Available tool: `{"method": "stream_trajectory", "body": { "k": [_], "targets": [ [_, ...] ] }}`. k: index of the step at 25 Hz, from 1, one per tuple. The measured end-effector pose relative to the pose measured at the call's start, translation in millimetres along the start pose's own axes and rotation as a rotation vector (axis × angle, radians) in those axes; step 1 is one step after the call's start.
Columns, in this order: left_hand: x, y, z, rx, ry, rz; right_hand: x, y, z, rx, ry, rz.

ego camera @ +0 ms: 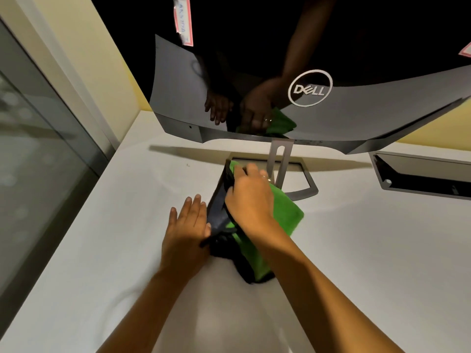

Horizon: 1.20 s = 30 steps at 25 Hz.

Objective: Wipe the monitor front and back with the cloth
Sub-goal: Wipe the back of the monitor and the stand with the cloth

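White table (107,250) carries everything here. On the left, the left hand (187,233) lies flat with straight fingers, pressing on the table and touching the dark edge of the cloth (285,212). The green and black cloth is on the table, in front of the stand base (305,192). The right hand (251,200) rests on top of it, fingers curled and gripping its folds. Above, the monitor (356,115) shows its glossy back with the logo. No wiping contact with the monitor is visible, so I judge both faces are left to do.
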<state>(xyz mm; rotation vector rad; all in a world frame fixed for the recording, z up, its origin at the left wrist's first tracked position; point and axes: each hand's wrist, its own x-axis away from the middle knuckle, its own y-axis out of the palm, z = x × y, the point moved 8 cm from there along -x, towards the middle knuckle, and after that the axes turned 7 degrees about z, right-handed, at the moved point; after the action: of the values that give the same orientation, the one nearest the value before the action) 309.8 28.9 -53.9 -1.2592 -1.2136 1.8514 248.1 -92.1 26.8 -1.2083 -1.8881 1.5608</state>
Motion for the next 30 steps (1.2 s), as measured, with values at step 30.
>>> {"method": "stream_trajectory", "body": {
  "k": [30],
  "targets": [
    [14,8,-8,-0.014,-0.136,-0.185,76,-30,80,0.008,0.020,-0.035]
  ]
}}
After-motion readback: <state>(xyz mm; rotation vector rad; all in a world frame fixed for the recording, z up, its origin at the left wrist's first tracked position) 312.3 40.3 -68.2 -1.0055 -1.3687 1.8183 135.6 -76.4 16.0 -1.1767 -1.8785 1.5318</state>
